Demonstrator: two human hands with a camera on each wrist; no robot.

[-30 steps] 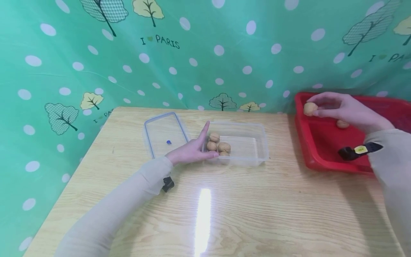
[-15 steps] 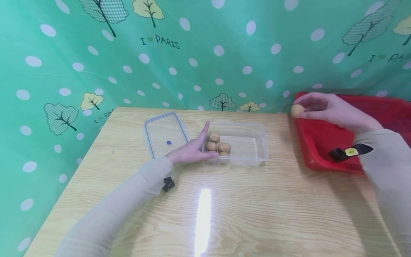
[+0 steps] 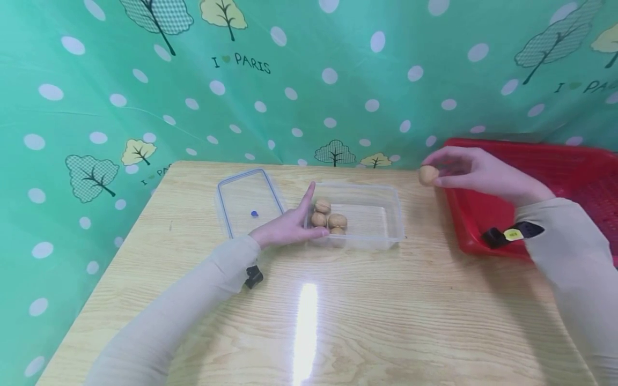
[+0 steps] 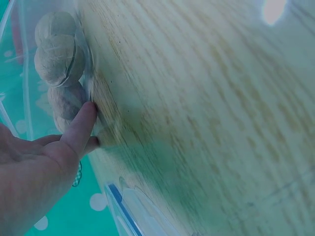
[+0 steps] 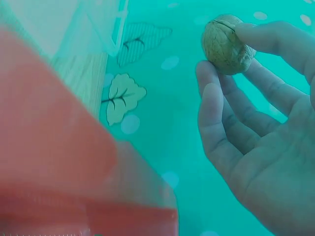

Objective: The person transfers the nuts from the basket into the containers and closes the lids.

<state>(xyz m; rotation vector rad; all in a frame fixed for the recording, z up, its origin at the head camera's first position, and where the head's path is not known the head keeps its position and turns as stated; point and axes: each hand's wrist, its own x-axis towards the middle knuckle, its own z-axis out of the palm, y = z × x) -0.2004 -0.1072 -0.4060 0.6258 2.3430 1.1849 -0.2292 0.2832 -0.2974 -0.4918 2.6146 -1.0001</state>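
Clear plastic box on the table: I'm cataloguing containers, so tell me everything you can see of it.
The box is rectangular, see-through and colourless, apparently plastic, with a thin rim around its open top. It stands upright on the wooden table, its long sides running left to right in the head view. At least four walnuts sit clustered at its left end. The left hand spans that end, thumb against the near side.

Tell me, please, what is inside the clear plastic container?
Four walnuts can be seen inside, clustered at the end by the left hand. Whatever that hand covers there cannot be seen.
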